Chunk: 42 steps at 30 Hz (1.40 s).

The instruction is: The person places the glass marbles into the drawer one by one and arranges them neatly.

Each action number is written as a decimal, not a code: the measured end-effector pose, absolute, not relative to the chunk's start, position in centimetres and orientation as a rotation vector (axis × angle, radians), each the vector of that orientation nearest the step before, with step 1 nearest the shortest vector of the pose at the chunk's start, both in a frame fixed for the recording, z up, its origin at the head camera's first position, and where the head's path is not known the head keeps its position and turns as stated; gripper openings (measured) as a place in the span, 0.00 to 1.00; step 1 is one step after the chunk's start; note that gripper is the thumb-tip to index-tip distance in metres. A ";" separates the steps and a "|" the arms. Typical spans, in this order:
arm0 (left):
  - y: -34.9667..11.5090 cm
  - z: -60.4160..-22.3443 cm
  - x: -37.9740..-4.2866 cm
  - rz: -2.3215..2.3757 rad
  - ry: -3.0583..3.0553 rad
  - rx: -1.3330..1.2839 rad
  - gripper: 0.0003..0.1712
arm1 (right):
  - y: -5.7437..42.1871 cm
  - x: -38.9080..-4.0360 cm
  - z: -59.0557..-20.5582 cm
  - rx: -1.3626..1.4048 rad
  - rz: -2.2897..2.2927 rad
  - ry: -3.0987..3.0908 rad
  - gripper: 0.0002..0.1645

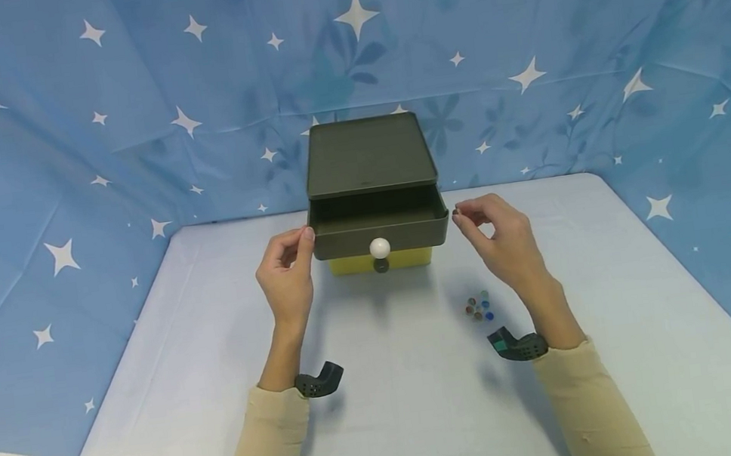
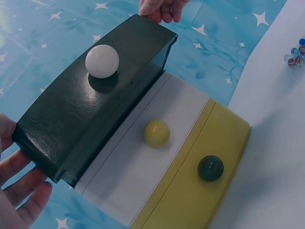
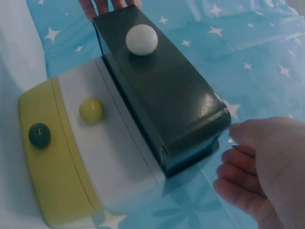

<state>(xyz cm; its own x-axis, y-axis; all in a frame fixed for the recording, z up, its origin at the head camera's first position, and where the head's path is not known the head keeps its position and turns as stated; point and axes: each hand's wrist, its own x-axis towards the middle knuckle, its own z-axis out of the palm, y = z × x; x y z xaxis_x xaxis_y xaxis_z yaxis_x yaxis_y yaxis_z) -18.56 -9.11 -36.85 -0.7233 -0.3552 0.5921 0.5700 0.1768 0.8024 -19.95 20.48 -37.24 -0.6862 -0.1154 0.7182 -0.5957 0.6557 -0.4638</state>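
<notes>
A small drawer cabinet (image 1: 366,153) stands on the table with its dark green top drawer (image 1: 347,244) pulled out; the visible inside looks bare. My left hand (image 1: 285,276) pinches the drawer's left front corner, thumb at the front edge and fingers along the side. At the opposite corner, my right hand (image 1: 502,240) has its thumb against the edge and its fingers curled beside it. A bright speck near the right fingertips is too small to identify. On the drawer front sits a white round knob (image 2: 102,61).
Several glass marbles (image 1: 478,307) lie on the white table (image 1: 400,399), right of the cabinet. Below the top drawer are a white drawer (image 3: 112,157) with a yellow knob (image 3: 91,111) and a yellow drawer (image 2: 228,129) with a green knob (image 2: 210,168). A starry blue cloth (image 1: 196,74) hangs behind.
</notes>
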 end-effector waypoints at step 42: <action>-9.7 -39.0 -20.4 -1.629 -1.744 -0.190 0.08 | 18.1 -20.1 -37.7 0.512 0.968 -2.088 0.11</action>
